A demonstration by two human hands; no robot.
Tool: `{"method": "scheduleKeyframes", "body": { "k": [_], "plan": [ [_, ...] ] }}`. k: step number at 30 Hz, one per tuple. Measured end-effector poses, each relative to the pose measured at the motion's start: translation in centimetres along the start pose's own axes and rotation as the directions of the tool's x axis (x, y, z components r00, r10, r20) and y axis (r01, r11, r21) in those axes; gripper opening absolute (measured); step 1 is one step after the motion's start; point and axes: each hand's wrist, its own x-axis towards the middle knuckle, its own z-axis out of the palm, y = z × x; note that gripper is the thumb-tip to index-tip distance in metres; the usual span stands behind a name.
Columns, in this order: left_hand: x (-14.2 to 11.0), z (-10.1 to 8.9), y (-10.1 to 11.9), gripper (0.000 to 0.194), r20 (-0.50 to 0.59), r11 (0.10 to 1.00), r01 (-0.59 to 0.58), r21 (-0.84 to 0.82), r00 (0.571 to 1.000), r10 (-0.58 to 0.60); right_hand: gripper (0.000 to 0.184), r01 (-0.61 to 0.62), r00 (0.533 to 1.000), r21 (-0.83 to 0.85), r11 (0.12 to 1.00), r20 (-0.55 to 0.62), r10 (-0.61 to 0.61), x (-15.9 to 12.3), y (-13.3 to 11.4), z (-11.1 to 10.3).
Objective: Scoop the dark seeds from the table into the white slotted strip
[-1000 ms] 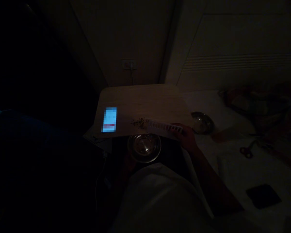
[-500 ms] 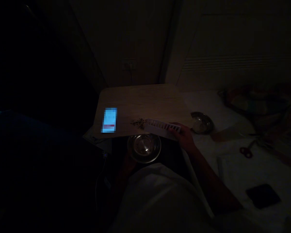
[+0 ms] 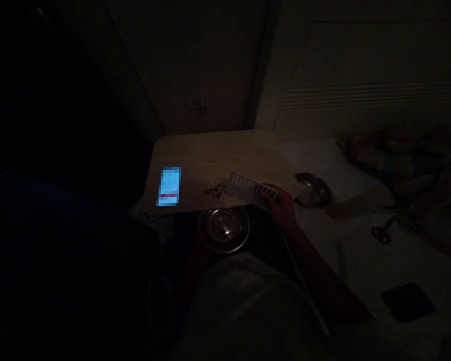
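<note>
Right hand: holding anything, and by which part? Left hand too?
The right hand grips a pale slotted strip by its right end; the rest slants out over the table near the crumbs. The left hand is too dark to make out.

A lit phone point(image 3: 169, 186) lies on the wooden table point(image 3: 218, 150). To the right, on the white sheet point(image 3: 364, 250), sit a second steel bowl point(image 3: 312, 189), red-handled scissors point(image 3: 381, 231) and a dark wallet-like thing point(image 3: 408, 302) — a wall socket point(image 3: 200, 102) behind.
</note>
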Motion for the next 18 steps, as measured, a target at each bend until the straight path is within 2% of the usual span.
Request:
{"method": "scheduleKeyframes", "body": {
  "k": [5, 12, 18],
  "plan": [
    [-0.1, 0.1, 0.1, 0.033, -0.021, 0.998, -0.050, 0.039, 0.998, 0.051, 0.024, 0.008, 0.995, -0.019, 1.000, 0.099, -0.006, -0.1, -0.1, 0.4],
    [-0.2, 0.5, 0.4, 0.035, -0.001, 0.995, -0.065, 0.072, 0.998, 0.065, 0.023, -0.003, 0.998, 0.024, 1.000, 0.057, 0.002, -0.4, -0.4, -0.2],
    [-0.4, 0.4, 0.7, 0.034, 0.005, 0.996, -0.046, 0.073, 0.999, 0.046, 0.022, 0.004, 0.994, 0.008, 1.000, 0.106, -0.005, -0.7, -0.6, -0.9]
  ]
}}
